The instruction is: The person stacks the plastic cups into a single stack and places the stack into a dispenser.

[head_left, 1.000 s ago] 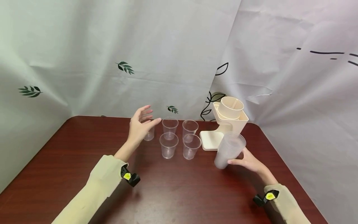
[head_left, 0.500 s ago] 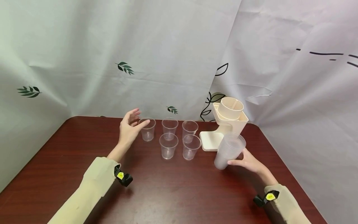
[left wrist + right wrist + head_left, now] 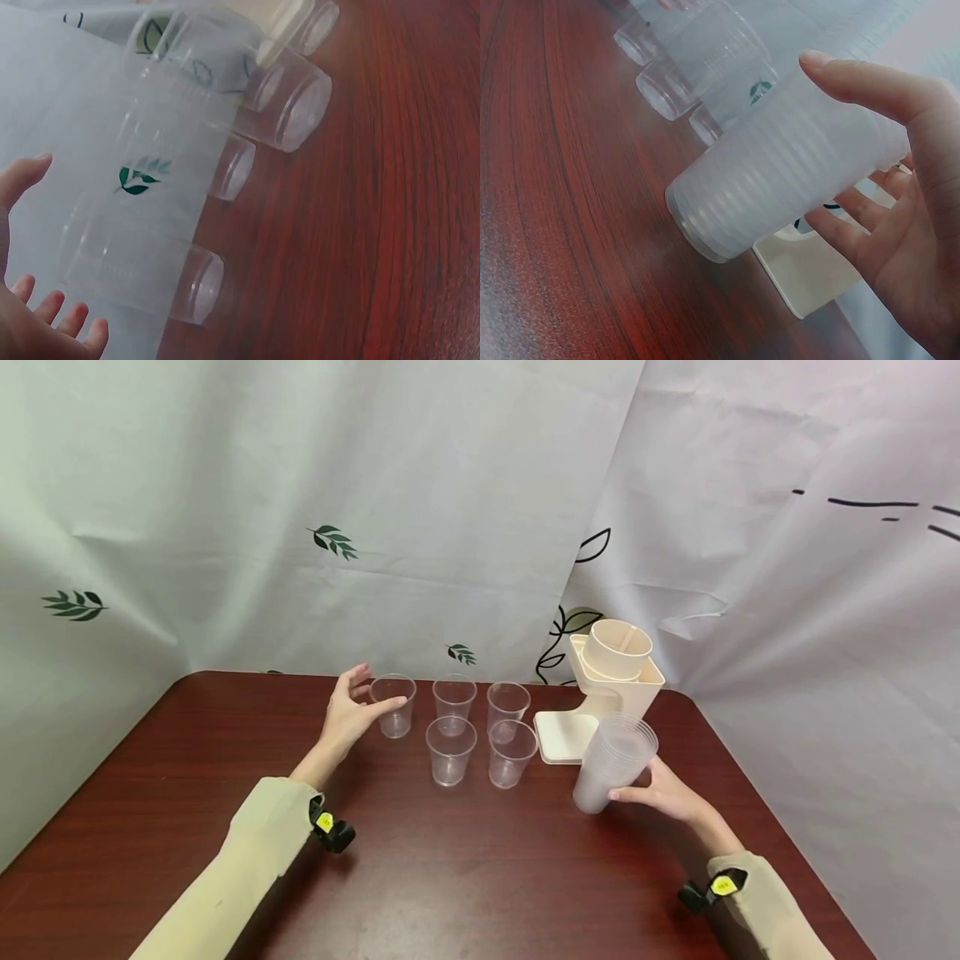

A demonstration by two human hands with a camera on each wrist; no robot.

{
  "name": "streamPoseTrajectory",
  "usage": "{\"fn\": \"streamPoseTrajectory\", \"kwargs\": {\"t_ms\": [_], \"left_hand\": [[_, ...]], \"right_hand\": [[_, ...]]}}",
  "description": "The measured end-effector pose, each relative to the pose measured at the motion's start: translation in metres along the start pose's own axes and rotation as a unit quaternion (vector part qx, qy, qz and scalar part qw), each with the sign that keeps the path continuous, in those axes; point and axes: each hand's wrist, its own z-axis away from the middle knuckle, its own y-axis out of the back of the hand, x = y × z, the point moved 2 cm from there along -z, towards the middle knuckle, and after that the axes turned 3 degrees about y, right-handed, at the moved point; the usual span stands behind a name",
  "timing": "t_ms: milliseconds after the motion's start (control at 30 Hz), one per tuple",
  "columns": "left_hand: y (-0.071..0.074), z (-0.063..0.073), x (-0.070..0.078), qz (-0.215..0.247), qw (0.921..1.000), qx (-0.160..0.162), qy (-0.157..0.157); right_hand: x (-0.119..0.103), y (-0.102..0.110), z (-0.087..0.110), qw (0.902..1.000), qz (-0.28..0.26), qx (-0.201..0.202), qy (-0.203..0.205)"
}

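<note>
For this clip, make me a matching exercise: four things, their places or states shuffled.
1. Stack of nested translucent plastic cups
2. Cream plastic-looking stand with round top
3. Left hand
4. Reddish-brown wood-grain table

A. Open, beside the leftmost single clear plastic cup
B. Beneath the cups and stand
C. In the right hand
D. Behind the stack

Pairs: 1-C; 2-D; 3-A; 4-B

On the table (image 3: 480, 877), three plastic cups (image 3: 453, 703) stand in a far row; two near-row cups (image 3: 451, 760) stand before its middle and right members. The left hand (image 3: 345, 717) is at the far row's left end. Right of the cups is a stand (image 3: 626, 692); before it, a stack of cups (image 3: 609, 768) lies within the right hand (image 3: 662, 789). Behind hangs a backdrop (image 3: 450, 485).
</note>
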Motion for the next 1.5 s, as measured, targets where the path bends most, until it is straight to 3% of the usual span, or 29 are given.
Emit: {"fn": "streamPoseTrajectory", "kwargs": {"t_ms": [200, 533, 967, 1300, 1500], "left_hand": [[-0.005, -0.002, -0.011, -0.025, 0.9994, -0.019, 0.013], [-0.014, -0.004, -0.018, -0.035, 0.9984, -0.014, 0.041], [-0.019, -0.003, -0.023, -0.035, 0.9991, -0.009, 0.023], [-0.015, 0.002, -0.019, -0.022, 0.9994, -0.005, 0.025], [-0.013, 0.005, -0.014, -0.014, 0.9997, 0.0, 0.022]], "right_hand": [[0.0, 0.0, 0.001, 1.0, 0.002, 0.001, -0.006], [0.0, 0.0, 0.001, 0.9997, 0.014, 0.01, -0.018], [0.001, -0.001, 0.001, 0.9999, -0.01, 0.007, -0.011], [0.004, 0.0, -0.001, 0.9998, -0.005, 0.005, -0.02], [0.005, 0.0, -0.002, 0.9989, -0.044, -0.004, -0.013]]}}
